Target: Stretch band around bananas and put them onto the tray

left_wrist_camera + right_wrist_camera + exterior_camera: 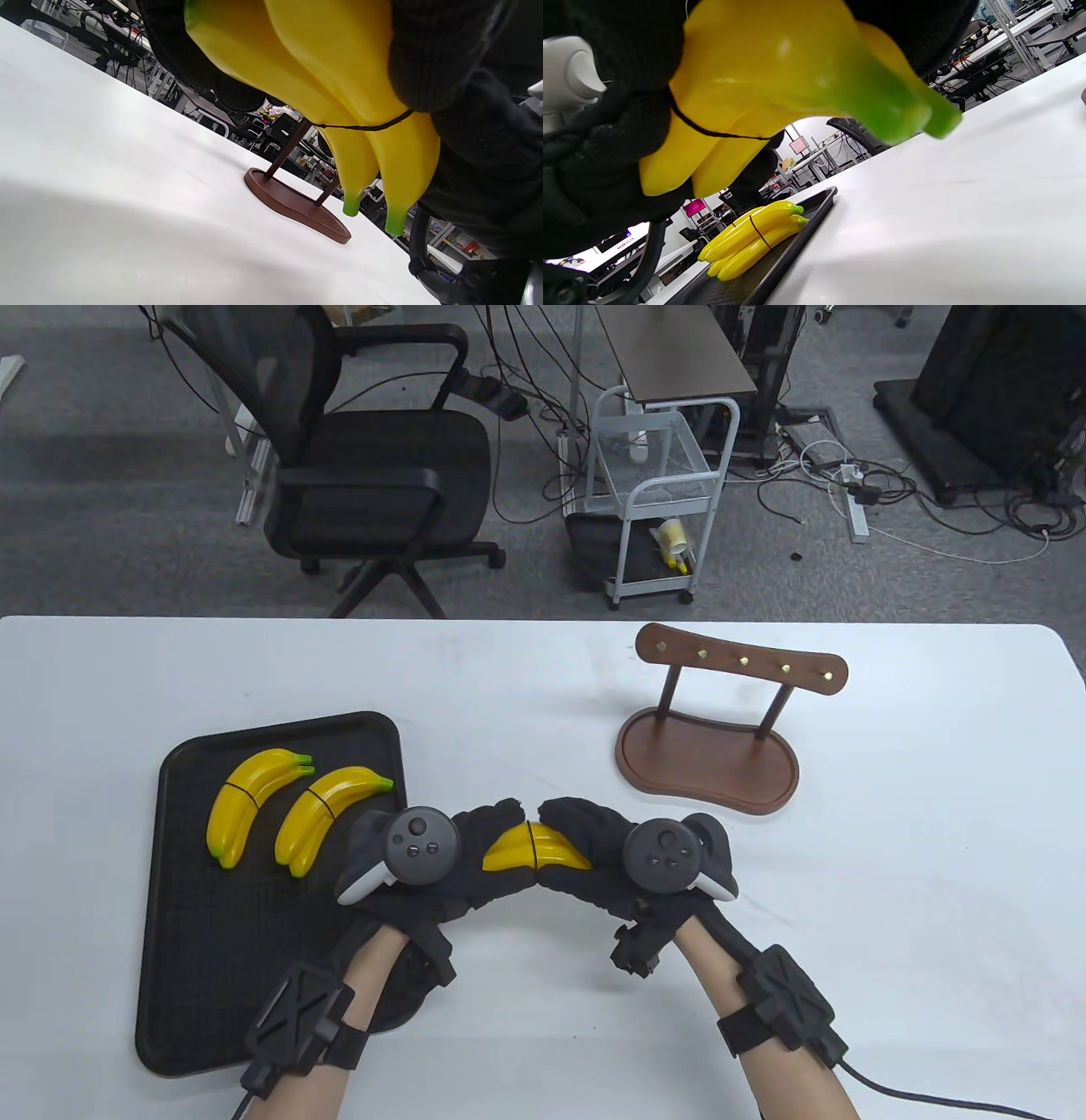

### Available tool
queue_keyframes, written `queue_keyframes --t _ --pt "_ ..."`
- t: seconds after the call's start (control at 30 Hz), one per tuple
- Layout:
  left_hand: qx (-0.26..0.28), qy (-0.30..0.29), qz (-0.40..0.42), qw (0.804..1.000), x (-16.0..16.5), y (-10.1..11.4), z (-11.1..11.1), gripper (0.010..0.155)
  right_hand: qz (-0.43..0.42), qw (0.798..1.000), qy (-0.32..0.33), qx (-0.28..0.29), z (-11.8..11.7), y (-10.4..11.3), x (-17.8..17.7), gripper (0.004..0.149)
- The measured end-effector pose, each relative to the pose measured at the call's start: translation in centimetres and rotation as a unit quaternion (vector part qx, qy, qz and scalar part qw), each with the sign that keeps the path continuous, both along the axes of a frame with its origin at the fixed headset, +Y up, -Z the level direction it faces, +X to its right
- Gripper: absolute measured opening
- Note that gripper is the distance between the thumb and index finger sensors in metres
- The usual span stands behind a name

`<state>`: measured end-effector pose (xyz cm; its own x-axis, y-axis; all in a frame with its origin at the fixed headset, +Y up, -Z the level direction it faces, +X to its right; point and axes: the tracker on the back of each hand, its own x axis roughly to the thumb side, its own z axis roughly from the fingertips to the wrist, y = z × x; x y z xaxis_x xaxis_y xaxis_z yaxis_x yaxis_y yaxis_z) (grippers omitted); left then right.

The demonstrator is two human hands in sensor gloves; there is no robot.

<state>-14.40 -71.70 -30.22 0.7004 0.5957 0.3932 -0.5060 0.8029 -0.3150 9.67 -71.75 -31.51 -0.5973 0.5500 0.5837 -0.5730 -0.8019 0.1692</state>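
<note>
A yellow banana bunch (536, 851) hangs above the white table, gripped at its two ends by my left hand (475, 831) and my right hand (577, 836). A thin black band (531, 843) runs around its middle, also seen as the band (360, 126) and the band (712, 132) in the wrist views. The bunch (339, 84) has green tips; the bunch (780, 84) fills the right wrist view. On the black tray (178, 899) at the left lie two more banded bunches, one bunch (250, 802) and another (327, 814).
A brown wooden stand (708, 751) with brass hooks stands on the table to the right of my hands. An office chair (356, 466) and a white cart (657, 492) stand on the floor beyond the far edge.
</note>
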Motion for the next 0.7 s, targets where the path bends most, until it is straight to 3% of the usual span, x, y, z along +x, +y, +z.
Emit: queue_keyframes --t 0.5,0.7 --pt "-0.104 0.022 0.088 0.99 -1.1 -0.9 -0.8 0.082 0.01 0.997 -0.026 0.067 0.6 0.6 -0.3 0.077" --pt "-0.171 0.009 0.149 0.974 -1.1 -1.3 -0.9 0.081 0.006 0.995 -0.04 0.095 0.8 0.8 -0.3 0.073"
